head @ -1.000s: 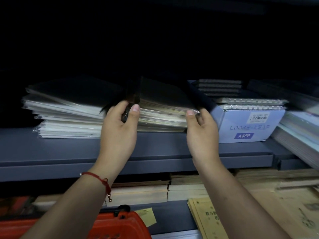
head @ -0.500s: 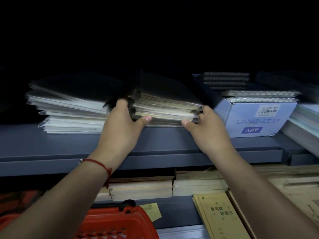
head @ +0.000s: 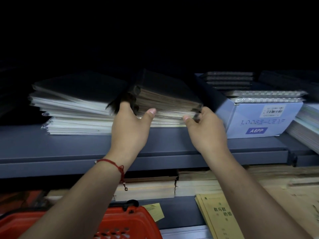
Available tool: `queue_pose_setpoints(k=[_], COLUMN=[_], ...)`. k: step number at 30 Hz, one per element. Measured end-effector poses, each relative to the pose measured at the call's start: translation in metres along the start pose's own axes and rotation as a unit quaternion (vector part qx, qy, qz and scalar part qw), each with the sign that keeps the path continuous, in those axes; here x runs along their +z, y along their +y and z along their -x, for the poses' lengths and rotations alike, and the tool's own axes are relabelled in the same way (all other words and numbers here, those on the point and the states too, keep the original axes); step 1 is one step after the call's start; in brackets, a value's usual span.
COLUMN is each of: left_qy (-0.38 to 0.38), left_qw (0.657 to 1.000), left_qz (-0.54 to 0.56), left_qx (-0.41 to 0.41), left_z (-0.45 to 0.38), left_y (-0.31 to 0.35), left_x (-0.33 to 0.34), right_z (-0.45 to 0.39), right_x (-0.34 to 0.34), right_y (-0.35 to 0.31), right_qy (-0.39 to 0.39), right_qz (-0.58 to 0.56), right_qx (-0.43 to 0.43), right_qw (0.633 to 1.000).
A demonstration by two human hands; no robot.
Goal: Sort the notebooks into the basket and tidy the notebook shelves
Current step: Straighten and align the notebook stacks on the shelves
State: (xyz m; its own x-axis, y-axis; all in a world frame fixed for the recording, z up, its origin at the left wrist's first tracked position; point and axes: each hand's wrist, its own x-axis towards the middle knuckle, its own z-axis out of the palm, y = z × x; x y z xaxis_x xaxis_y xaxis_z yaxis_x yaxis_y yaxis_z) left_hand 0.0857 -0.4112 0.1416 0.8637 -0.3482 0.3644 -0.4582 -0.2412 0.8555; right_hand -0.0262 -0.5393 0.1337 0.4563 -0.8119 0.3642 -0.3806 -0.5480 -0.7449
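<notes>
A stack of dark-covered notebooks (head: 165, 99) lies on the grey upper shelf (head: 69, 149), its front edge tilted up. My left hand (head: 131, 128) grips its left front corner, fingers behind it and thumb on the page edges. At the right front corner my right hand (head: 207, 130) holds the stack the same way. The red basket (head: 124, 223) sits below, at the bottom edge, under my left forearm.
A wrapped pile of white-edged notebooks (head: 76, 107) lies left of the stack. A blue "A6PP" loose-leaf box (head: 260, 121) with spiral pads stands to the right. The lower shelf carries brown notebook stacks (head: 146, 188) and yellow exercise books (head: 222, 218).
Both hands slid down the stack's front corners, from the top edge to the lower page edges. The stack shifted slightly back on the shelf.
</notes>
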Motion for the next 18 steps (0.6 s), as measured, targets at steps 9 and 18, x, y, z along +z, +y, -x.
queue_pose_setpoints(k=[9, 18], left_qy=[-0.044, 0.016], left_qw=[0.998, 0.997], left_qz=[0.039, 0.071], left_qx=[-0.02, -0.017], left_z=[0.001, 0.001], left_y=[0.008, 0.014], left_x=[-0.009, -0.001], right_z=[0.002, 0.004], right_x=[-0.001, -0.016], right_y=[-0.004, -0.016], right_qy=[-0.01, -0.014], right_qz=[-0.008, -0.213], right_qx=[-0.008, 0.067], right_qw=[1.0, 0.975])
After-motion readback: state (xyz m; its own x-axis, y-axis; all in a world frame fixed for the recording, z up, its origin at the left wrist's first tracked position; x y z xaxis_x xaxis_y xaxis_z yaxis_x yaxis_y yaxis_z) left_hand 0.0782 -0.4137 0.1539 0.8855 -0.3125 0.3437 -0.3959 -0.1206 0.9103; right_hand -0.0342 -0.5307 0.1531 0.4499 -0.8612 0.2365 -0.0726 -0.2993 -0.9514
